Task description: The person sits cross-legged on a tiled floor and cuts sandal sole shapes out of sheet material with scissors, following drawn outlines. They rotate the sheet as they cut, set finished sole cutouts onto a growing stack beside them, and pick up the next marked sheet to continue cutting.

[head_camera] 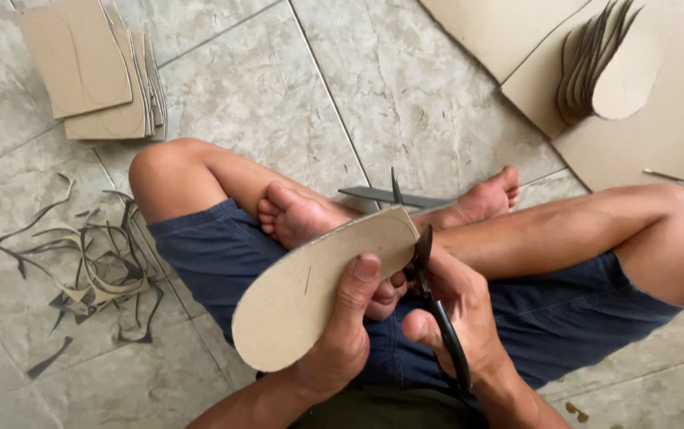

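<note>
While I sit cross-legged on the tiled floor [405, 87], my left hand [342, 334] pinches a sole-shaped cardboard piece [310, 290] over my lap — thumb on top. My right hand [457, 318] wraps black scissors [429, 290], blades at the piece's edge — scraps [96, 270] lie left.

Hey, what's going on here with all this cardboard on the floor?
A person sits cross-legged on a tiled floor, trimming a sole-shaped cardboard piece. The left hand holds the piece while the right hand works black scissors at its rounded end. Thin offcut strips lie at one side, uncut cardboard rectangles are stacked beyond them, and a stack of finished cutouts rests on larger cardboard sheets.
</note>
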A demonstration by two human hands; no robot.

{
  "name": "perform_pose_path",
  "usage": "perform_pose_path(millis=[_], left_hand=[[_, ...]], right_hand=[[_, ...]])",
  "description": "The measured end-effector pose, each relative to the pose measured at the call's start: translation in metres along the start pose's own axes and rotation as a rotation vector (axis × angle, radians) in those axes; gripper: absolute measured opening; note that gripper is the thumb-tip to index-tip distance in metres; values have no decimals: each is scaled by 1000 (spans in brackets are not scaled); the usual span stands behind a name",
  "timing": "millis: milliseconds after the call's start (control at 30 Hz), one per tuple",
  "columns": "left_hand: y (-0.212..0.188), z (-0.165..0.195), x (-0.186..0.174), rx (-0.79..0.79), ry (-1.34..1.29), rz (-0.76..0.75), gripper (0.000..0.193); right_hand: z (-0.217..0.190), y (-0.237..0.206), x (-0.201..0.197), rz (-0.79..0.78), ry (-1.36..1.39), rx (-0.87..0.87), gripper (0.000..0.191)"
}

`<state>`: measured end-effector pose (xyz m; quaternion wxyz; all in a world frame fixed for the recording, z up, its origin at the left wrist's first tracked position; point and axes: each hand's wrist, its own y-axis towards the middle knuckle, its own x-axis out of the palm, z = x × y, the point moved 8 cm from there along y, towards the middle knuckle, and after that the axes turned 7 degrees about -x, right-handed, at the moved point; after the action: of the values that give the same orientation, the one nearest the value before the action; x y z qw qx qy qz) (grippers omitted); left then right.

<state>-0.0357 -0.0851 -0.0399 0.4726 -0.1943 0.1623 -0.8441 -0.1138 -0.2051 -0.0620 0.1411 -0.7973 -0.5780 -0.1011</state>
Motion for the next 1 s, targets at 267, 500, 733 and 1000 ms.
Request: perform_pose_path(millis=[267,500,733,1000], left_hand=[[3,27,-12,281,62,10,27],[7,13,0,-10,-132,-155,23],[13,12,-21,-25,34,-100,26],[18,20,-30,-41,151,-141,20]], right_hand=[[10,-15,-11,42,-160,116,77],[3,-10,-6,3,-17,10,77],[12,-16,-11,2,-138,160,79],[15,-16,-9,-28,-132,206,81]])
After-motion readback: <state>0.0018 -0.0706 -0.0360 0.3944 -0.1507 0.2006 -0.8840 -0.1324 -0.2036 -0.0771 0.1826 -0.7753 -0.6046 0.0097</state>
